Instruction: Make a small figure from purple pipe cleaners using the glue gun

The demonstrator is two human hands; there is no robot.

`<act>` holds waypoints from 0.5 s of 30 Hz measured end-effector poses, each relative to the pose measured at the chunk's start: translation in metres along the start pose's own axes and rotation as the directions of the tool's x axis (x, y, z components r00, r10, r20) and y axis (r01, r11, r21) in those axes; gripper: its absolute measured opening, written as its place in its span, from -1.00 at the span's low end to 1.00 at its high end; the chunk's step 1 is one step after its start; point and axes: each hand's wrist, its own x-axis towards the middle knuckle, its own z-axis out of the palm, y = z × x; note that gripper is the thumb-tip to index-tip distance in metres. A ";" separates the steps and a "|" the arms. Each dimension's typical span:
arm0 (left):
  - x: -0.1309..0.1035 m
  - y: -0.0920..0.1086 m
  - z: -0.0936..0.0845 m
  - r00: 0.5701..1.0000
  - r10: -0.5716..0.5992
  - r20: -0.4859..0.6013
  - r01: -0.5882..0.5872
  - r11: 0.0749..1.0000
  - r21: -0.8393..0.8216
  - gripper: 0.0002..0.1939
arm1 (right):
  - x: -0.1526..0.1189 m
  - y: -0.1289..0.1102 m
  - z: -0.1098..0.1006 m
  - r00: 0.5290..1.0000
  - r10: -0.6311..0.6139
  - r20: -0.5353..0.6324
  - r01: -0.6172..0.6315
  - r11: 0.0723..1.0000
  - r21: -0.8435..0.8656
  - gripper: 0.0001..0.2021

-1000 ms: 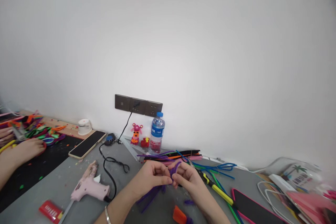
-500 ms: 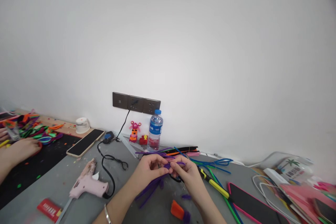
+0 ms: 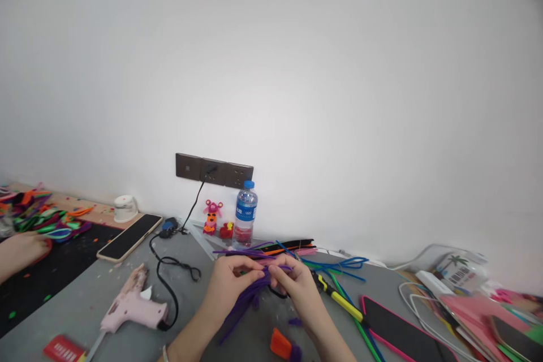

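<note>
Both my hands meet over the grey table around a bunch of purple pipe cleaners (image 3: 242, 301). My left hand (image 3: 231, 283) pinches them between thumb and fingers, and loose purple ends hang down below it. Close beside it, my right hand (image 3: 294, 283) also grips the purple strands with thumb and forefinger. A black loop shows under the right fingers; what it belongs to is hidden. Below my hands lies an orange and purple fuzzy piece (image 3: 283, 345), with a small purple piece (image 3: 296, 322) above it.
A pink glue gun (image 3: 136, 308) and a phone (image 3: 130, 237) lie left, near a co-worker's hand (image 3: 27, 251). Behind stand a water bottle (image 3: 245, 215) and a pink-orange figure (image 3: 211, 218). Yellow-handled pliers (image 3: 345, 304) and a pink-edged phone (image 3: 401, 328) lie right.
The whole view has shifted slightly, so the table things sit further left. My hands stay together on the purple strands, with more of the bunch showing between them.
</note>
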 end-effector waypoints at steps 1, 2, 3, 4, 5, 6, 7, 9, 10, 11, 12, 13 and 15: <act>0.000 0.000 0.000 1.000 0.013 0.003 -0.013 1.000 0.024 -0.87 | 0.000 -0.001 0.000 1.000 0.000 0.002 0.000 1.000 -0.010 -0.56; -0.001 0.001 0.000 1.000 0.029 0.003 -0.029 0.999 0.041 -0.88 | 0.000 -0.002 -0.001 1.000 0.002 0.003 -0.002 1.000 -0.022 -0.55; -0.001 0.001 -0.001 0.999 0.045 -0.003 -0.045 0.998 0.047 -0.89 | 0.001 -0.003 -0.001 1.000 0.004 0.004 -0.004 0.999 -0.032 -0.55; 0.000 0.002 -0.001 0.998 0.059 -0.010 -0.058 0.997 0.042 -0.89 | 0.001 -0.004 -0.001 1.000 0.004 0.003 -0.004 0.999 -0.040 -0.54; 0.000 0.002 -0.001 0.997 0.070 -0.019 -0.069 0.997 0.023 -0.90 | 0.002 -0.005 -0.002 1.000 0.000 0.001 0.000 0.999 -0.047 -0.54; 0.001 0.003 0.000 0.997 0.074 -0.025 -0.074 0.997 -0.009 -0.90 | 0.002 -0.006 -0.002 1.000 -0.009 -0.001 0.009 0.999 -0.050 -0.54; 0.001 0.003 0.000 0.997 0.068 -0.025 -0.070 0.996 -0.053 -0.90 | 0.002 -0.006 -0.001 1.000 -0.025 -0.006 0.025 0.998 -0.050 -0.55; 0.001 0.005 0.003 1.000 0.025 -0.018 -0.028 0.984 -0.174 -0.87 | 0.001 -0.006 0.002 0.994 -0.097 -0.043 0.095 0.994 -0.055 -0.57; 0.000 0.006 0.004 1.000 -0.010 -0.017 0.005 0.968 -0.253 -0.83 | 0.000 -0.006 0.005 0.985 -0.155 -0.074 0.150 0.986 -0.067 -0.60; -0.001 0.007 0.007 0.998 -0.052 -0.021 0.042 0.940 -0.338 -0.79 | -0.001 -0.005 0.008 0.969 -0.222 -0.107 0.213 0.973 -0.090 -0.62; -0.002 0.008 0.009 0.995 -0.097 -0.024 0.077 0.899 -0.431 -0.74 | -0.003 -0.005 0.011 0.946 -0.294 -0.135 0.277 0.952 -0.128 -0.66; -0.003 0.008 0.012 0.991 -0.135 -0.022 0.104 0.849 -0.517 -0.71 | -0.006 -0.005 0.015 0.920 -0.363 -0.151 0.335 0.925 -0.182 -0.69; -0.006 0.010 0.016 0.982 -0.190 -0.003 0.147 0.768 -0.624 -0.71 | -0.011 -0.004 0.020 0.863 -0.484 -0.144 0.423 0.848 -0.318 -0.74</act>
